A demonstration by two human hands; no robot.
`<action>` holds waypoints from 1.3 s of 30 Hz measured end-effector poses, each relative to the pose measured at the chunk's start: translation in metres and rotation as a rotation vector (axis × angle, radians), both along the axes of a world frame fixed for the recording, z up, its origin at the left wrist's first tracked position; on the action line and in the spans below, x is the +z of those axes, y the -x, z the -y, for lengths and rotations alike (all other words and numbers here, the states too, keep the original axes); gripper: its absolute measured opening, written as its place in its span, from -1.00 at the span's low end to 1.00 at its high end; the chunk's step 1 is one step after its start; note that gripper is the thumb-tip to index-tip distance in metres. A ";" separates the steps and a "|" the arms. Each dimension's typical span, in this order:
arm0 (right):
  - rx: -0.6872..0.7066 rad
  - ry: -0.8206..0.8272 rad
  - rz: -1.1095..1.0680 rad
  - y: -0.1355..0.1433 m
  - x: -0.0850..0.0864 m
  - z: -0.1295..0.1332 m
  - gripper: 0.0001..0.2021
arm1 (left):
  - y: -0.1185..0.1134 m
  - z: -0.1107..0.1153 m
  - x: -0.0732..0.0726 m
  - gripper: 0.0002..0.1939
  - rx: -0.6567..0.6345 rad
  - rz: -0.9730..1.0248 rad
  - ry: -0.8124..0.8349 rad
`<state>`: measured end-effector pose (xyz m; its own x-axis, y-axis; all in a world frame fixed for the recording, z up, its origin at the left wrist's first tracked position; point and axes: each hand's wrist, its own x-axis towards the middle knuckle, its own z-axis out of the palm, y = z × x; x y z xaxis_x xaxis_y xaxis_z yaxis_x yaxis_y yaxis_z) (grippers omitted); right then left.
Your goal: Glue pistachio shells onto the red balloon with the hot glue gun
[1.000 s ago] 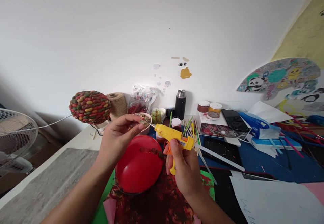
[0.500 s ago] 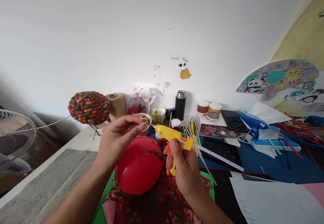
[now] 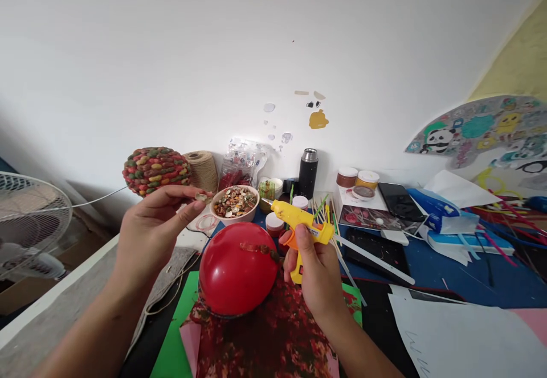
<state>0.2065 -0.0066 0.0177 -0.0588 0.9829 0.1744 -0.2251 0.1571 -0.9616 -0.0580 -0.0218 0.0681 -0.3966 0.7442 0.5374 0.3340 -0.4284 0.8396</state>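
because it is small, presumably, the left hand [image 3: 144,233] pinches a flake [image 3: 201,197]. rightward, the right hand [image 3: 317,267] grips a glue gun [image 3: 294,215].

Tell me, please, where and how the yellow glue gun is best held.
Probably by the handle, from the right, as the right hand does: the handle hangs below the glue gun's body, away from the metal tip, which points left and may be hot.

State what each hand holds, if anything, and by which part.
The right hand grips the yellow plastic glue gun by its handle. The left hand pinches a small, pale, shell-like piece; which part is too small to tell.
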 end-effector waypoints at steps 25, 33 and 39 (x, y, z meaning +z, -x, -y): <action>0.061 -0.027 -0.080 0.002 -0.005 0.000 -0.34 | -0.010 0.022 0.011 -0.80 -0.175 -1.077 -0.187; 0.078 -0.032 -0.096 0.001 -0.002 0.000 -0.34 | -0.009 0.021 0.010 -0.84 -0.177 -1.072 -0.116; 0.088 -0.051 -0.128 0.002 -0.002 0.001 -0.38 | -0.008 0.021 0.010 -0.81 -0.206 -1.121 -0.163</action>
